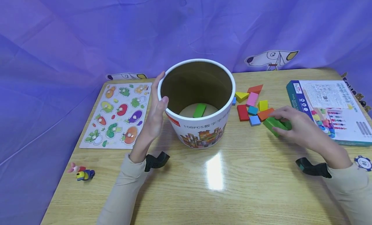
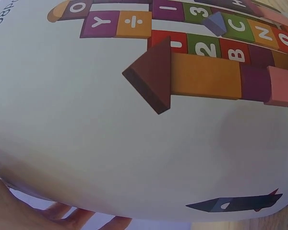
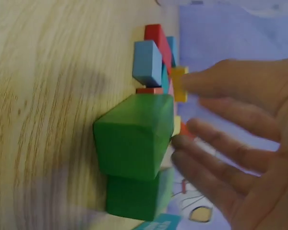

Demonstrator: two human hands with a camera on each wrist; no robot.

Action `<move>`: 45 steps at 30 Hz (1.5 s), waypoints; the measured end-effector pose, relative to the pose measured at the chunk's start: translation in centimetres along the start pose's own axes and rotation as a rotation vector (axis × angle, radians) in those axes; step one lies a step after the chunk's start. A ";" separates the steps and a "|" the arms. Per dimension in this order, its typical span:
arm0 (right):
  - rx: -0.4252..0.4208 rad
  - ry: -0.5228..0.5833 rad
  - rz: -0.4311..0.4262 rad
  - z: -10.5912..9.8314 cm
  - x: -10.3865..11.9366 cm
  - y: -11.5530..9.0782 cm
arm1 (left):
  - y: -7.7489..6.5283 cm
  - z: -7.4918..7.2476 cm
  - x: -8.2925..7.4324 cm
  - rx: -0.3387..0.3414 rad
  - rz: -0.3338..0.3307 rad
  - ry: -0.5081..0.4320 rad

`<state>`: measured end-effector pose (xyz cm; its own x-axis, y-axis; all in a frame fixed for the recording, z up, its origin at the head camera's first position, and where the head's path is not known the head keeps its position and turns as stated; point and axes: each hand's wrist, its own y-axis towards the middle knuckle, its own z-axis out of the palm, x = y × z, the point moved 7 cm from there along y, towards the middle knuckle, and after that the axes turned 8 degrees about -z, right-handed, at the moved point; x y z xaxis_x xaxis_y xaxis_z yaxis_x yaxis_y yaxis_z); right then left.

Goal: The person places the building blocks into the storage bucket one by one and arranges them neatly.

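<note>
Green blocks (image 1: 272, 125) lie just beneath the right hand (image 1: 299, 124), whose fingers are parted and loosely bent, gripping nothing; whether a fingertip touches cannot be told. The left hand (image 1: 154, 118) lies against the bucket (image 1: 203, 129), fingers extended, not clenched. For a sound grip, take one block at a time: set thumb and fingers on opposite faces, clear of the orange block (image 1: 265, 114) just beyond the right fingertips, and lift straight up.

A bucket (image 1: 200, 129) between the puzzle board (image 1: 114, 144), left, and the loose blocks (image 1: 243, 112), right — curtain (image 1: 174, 31) behind.
On the table (image 1: 247, 192), two figurines (image 1: 83, 176) lie before the puzzle board, and the box (image 1: 343, 103) lies right of the loose blocks — a chip (image 1: 363, 163) before it. One block (image 1: 199, 110) lies in the bucket.
</note>
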<state>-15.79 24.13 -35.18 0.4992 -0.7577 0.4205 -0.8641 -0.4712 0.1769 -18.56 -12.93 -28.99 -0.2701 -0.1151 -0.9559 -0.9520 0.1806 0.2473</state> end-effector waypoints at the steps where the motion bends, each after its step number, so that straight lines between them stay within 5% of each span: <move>1: 0.032 -0.010 0.007 0.2 0.1 0.0 | 0.0 0.0 0.0 0.002 0.003 -0.005; 6: 0.089 -0.008 0.010 0.9 0.6 0.1 | 0.0 0.0 -0.1 -0.001 0.003 -0.014; 14: 0.059 0.119 -0.124 1.7 1.0 -0.2 | 0.0 0.0 0.0 0.001 0.003 -0.019; 36: 0.044 0.079 -0.224 2.5 1.0 -2.8 | -0.1 -0.2 0.1 0.005 0.001 -0.016; 41: 0.034 0.116 -0.259 1.7 2.0 -1.8 | -0.1 -0.1 0.1 0.014 0.001 -0.032; 45: -0.065 0.153 -0.278 -0.7 3.3 -0.3 | -0.2 -0.1 0.0 0.009 -0.003 -0.017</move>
<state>-13.94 22.07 -33.17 0.7055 -0.5250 0.4761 -0.7008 -0.6171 0.3579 -18.43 -13.09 -29.04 -0.2644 -0.0996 -0.9593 -0.9516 0.1888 0.2427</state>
